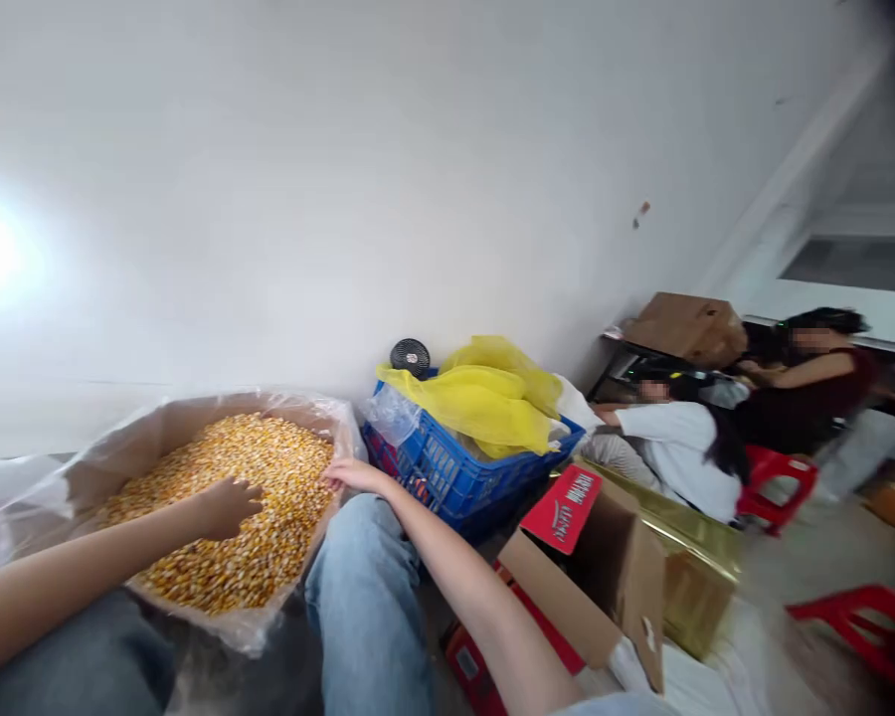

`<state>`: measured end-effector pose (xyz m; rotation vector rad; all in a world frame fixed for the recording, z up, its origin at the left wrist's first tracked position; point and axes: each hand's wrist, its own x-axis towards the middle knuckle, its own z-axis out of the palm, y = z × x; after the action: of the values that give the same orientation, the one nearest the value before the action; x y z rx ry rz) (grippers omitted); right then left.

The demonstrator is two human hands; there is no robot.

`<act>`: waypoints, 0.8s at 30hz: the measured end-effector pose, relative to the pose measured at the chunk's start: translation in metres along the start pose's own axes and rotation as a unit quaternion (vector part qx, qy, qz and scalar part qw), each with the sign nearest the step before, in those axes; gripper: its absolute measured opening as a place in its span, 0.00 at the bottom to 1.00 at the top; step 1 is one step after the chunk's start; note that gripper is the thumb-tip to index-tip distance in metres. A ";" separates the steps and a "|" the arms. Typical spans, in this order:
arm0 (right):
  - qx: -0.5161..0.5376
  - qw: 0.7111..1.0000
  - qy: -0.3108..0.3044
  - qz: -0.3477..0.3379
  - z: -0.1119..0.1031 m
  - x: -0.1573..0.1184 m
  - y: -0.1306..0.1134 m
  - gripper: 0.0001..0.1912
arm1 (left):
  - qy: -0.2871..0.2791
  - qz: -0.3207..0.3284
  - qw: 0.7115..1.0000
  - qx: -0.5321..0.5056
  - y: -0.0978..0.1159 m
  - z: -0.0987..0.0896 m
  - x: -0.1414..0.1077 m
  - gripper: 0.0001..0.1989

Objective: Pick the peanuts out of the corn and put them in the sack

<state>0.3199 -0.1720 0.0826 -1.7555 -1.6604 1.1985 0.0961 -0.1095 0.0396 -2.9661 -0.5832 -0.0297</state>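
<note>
A plastic-lined cardboard box (pixel 111 438) filled with yellow corn kernels (pixel 268 457) stands in front of me, by my knees. My left hand (pixel 228 509) reaches over the middle of the kernels, palm down, with its fingers apart. I cannot tell whether its fingertips touch the corn. At the box's right side, my right hand (pixel 359 475) lies across the rim, its fingers stretched toward the kernels at the edge. Nothing shows in either hand. Clear plastic film (pixel 246 632) hangs over the box's front edge.
A blue crate (pixel 447 477) with yellow mesh bags (pixel 484 403) and a small black fan (pixel 410 358) stands right of the corn. Nearer are an open carton (pixel 559 587) and a gold box (pixel 693 577). Two people sit farther right, beside red stools (pixel 780 482). A white wall (pixel 343 199) rises behind.
</note>
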 end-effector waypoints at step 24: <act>0.079 0.992 0.069 -0.066 -0.013 -0.059 0.035 0.13 | -0.101 -0.110 0.984 0.095 -0.019 -0.053 -0.036 0.17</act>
<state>0.3560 -0.2311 0.0780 -1.5708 -1.5325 1.0919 0.0557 -0.1124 0.0926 -2.7251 -0.8840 0.2928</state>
